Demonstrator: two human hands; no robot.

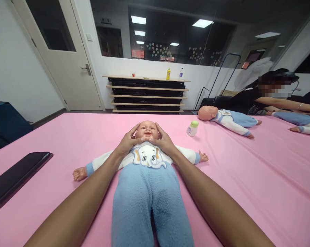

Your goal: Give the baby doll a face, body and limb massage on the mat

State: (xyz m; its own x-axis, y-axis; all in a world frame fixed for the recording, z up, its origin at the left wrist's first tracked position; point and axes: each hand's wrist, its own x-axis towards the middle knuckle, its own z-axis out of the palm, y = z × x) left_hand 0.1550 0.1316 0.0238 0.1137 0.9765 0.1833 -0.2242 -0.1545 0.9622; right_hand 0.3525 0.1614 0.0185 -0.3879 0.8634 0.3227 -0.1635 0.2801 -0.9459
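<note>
A baby doll (150, 185) lies on its back on the pink sheet, in a white and blue suit with an elephant face on the chest. Its arms are spread wide. My left hand (129, 141) cups one side of the doll's head, thumb at the chin and fingers along the cheek and temple. On the other side, my right hand (165, 140) holds the head the same way, so both thumbs nearly meet below the mouth. The fingers' far ends are partly hidden behind the head. The doll's feet are out of view.
Right of the doll's head stands a small white bottle (192, 129) with a green cap. A black phone (16, 176) lies at the left. Another doll (229, 120) and part of a third (299, 121) lie at the far right, beside a person (245, 97) leaning over the table.
</note>
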